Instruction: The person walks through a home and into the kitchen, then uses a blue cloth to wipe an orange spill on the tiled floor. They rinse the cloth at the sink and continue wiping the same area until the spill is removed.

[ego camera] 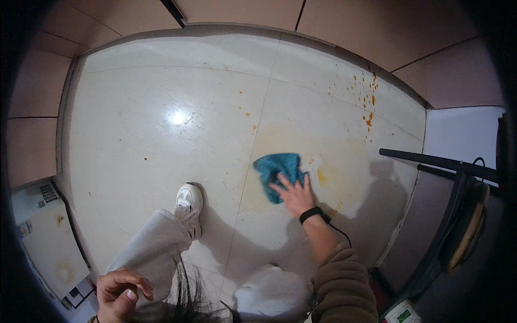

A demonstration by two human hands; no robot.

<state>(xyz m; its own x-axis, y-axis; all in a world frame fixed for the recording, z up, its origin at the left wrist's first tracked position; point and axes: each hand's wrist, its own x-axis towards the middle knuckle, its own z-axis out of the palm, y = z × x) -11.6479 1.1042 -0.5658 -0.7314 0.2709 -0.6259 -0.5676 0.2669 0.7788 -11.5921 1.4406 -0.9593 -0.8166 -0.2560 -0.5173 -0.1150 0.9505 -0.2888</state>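
My right hand [297, 196] presses with spread fingers on a teal cloth [278, 171] that lies flat on the pale tiled floor [161, 93]. A black band circles that wrist. Just right of the cloth is a yellow smear [322, 177], and a faint yellowish film surrounds it. Orange-brown splatters [369, 119] run up the floor towards the cabinets at upper right, with smaller drops left of them. Above my left knee, my left hand [123, 292] hangs with curled fingers; nothing shows in it.
Pinkish-brown cabinets [242, 12] line the far and left sides. A black-framed folding object [436, 161] leans at the right. At lower left stands a stained white box or appliance [52, 242]. My white shoe [188, 206] is planted left of the cloth.
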